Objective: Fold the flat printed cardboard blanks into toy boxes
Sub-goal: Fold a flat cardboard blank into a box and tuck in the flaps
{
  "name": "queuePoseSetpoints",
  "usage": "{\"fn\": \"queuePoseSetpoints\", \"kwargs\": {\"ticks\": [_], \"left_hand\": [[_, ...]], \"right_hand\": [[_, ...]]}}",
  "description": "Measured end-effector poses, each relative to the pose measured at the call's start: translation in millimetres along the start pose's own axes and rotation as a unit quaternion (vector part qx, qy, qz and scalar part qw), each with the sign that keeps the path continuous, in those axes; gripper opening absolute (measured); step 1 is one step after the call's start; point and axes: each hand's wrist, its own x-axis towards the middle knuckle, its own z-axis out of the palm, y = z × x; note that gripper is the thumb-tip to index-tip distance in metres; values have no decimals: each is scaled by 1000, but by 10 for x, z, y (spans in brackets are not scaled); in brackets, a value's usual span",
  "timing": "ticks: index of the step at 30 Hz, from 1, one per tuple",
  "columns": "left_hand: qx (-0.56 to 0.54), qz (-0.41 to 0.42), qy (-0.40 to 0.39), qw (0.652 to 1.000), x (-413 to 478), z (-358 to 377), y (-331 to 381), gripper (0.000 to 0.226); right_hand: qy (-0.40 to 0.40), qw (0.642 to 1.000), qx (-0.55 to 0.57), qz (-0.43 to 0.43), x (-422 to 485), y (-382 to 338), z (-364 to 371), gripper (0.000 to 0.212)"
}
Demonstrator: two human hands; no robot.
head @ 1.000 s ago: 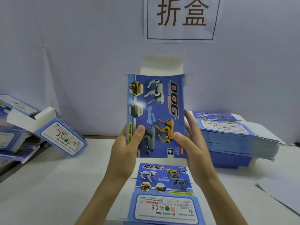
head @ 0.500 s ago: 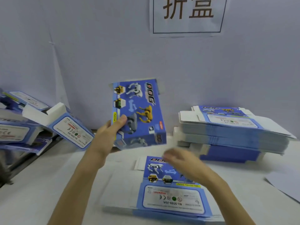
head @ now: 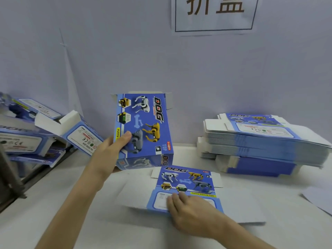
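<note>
Above the white worktop (head: 53, 203), left of centre: folded box (head: 143, 130), blue, printed with robot dogs and the word DOG, held upright and tilted slightly, top flaps open and white. Left hand (head: 109, 153) closed around its lower left corner, thumb pressed on the printed front, fingers hidden behind. Lower edge of the box close over the far end of the flat blank (head: 185, 187), touching or not cannot be told.

Flat on the worktop, near the centre: that blank, printed side up, white flaps spread to both sides. Right hand (head: 190, 211) laid palm down on its near end, over the white label panel, fingers spread a little and resting on the card, gripping nothing that can be seen.

Further right, against the wall: tall stack of flat blanks (head: 265, 141), printed side up, edges somewhat uneven, well apart from both hands.

At the far left: pile of finished boxes (head: 36, 130), leaning on one another, one with open white flaps and a warning label turned towards the camera, just beside the left hand.

On the wall (head: 125, 51) above: white paper sign (head: 215, 13) with two large dark characters, cut off at the top of the view. At the right edge of the worktop: corner of a pale sheet (head: 319, 198).
</note>
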Motion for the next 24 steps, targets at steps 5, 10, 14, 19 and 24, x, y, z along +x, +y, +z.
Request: {"fn": "queuePoseSetpoints", "kwargs": {"ticks": [5,10,14,19,24], "left_hand": [[-13,-24,44,999,-58,-125,-140,15],[-38,-64,120,990,-41,-497,-243,15],[-57,-179,136,973,-15,-851,-266,18],[-114,-104,156,976,390,-1258,334,27],[-267,47,254,928,1475,-1522,1211,49]], "right_hand": [[123,980,116,101,666,103,-135,20],[-4,966,247,82,1075,-119,119,37],[-52,932,343,108,1226,-293,361,77],[-188,923,330,62,1396,-121,470,80],[-126,932,339,36,1486,-63,411,63]]}}
